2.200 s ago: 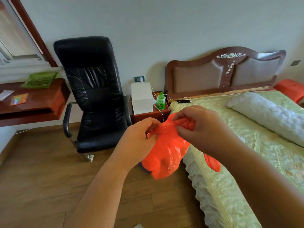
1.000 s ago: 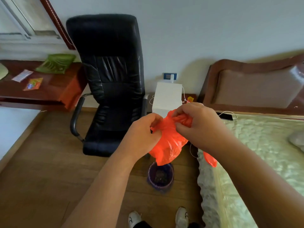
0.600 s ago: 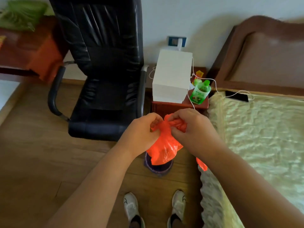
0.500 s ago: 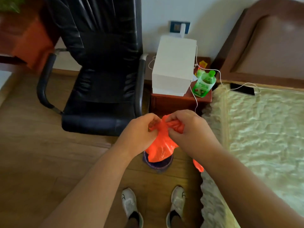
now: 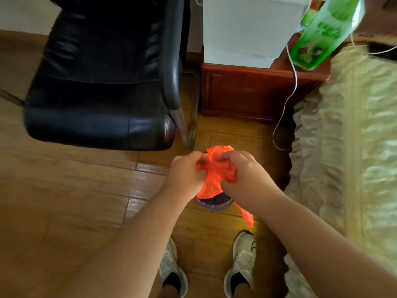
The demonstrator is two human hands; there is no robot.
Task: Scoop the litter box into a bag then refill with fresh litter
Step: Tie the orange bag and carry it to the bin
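**Both hands bunch an orange bag above a small purple tub**

The left hand (image 5: 186,175) and the right hand (image 5: 240,173) meet over the floor, each with its fingers curled into the gathered top of a thin orange plastic bag (image 5: 217,171). The left hand pinches the bag's left side between thumb and fingers; the right hand grips a crumpled wad of it from the other side, knuckles up. The two hands sit close together with only the bunched plastic between them. A loose tail of the bag trails down past the right wrist and ends near the person's right foot.

The bag's body hangs down from the hands and covers most of a small purple tub (image 5: 213,203) standing on the wooden floor (image 5: 75,190); only the tub's near rim shows, so its contents cannot be told. Both bare forearms reach in from the bottom edge, and two white shoes (image 5: 243,258) stand on the floor just on the near side of the tub.

Beyond the hands, a black leather office chair (image 5: 101,82) stands to the left. To the right of it a reddish-brown nightstand (image 5: 253,93) carries a white box (image 5: 247,29) and a green bottle (image 5: 318,35), with a white cable (image 5: 287,100) hanging down its front. A bed with a pale quilted cover (image 5: 348,147) fills the right side.
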